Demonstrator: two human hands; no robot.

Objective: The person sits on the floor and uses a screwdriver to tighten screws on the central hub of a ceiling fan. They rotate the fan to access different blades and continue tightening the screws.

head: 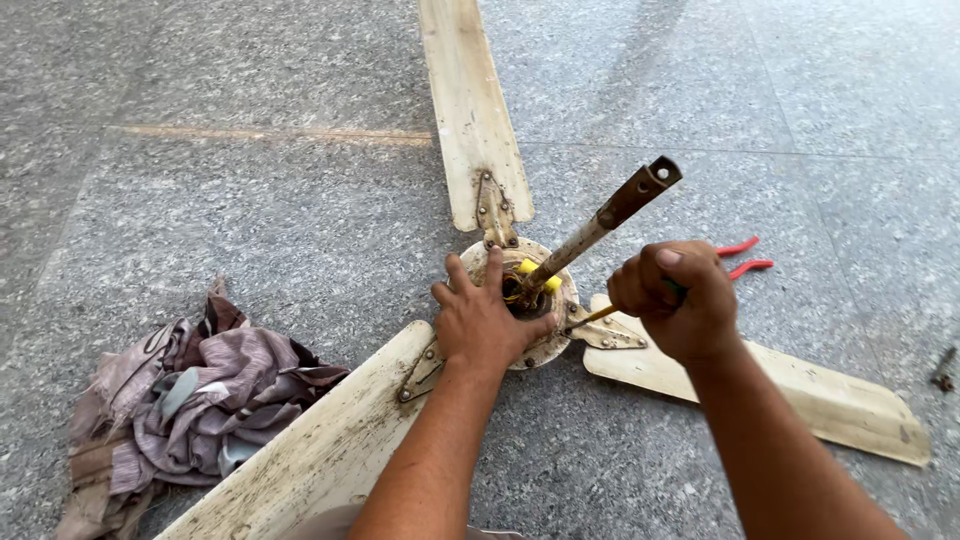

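Fingers of the left hand (485, 325) lie spread and pressed flat on the round motor housing (520, 300) of a ceiling fan lying on the stone floor (250, 200). Just right of it, the right hand (672, 300) is fisted around a screwdriver (600, 315), whose yellowish shank slants toward the open centre of the housing; the tip seems to sit by the blade bracket (605, 335), though the view is poor there. All three blades (470, 100) remain bolted on, and the down rod (600, 225) stands tilted from the hub beside yellow wire caps (530, 268), so dismantling looks barely begun. Beyond the right hand lie red-handled pliers (742, 256); far left of the left hand, crumpled cloths (190, 400)
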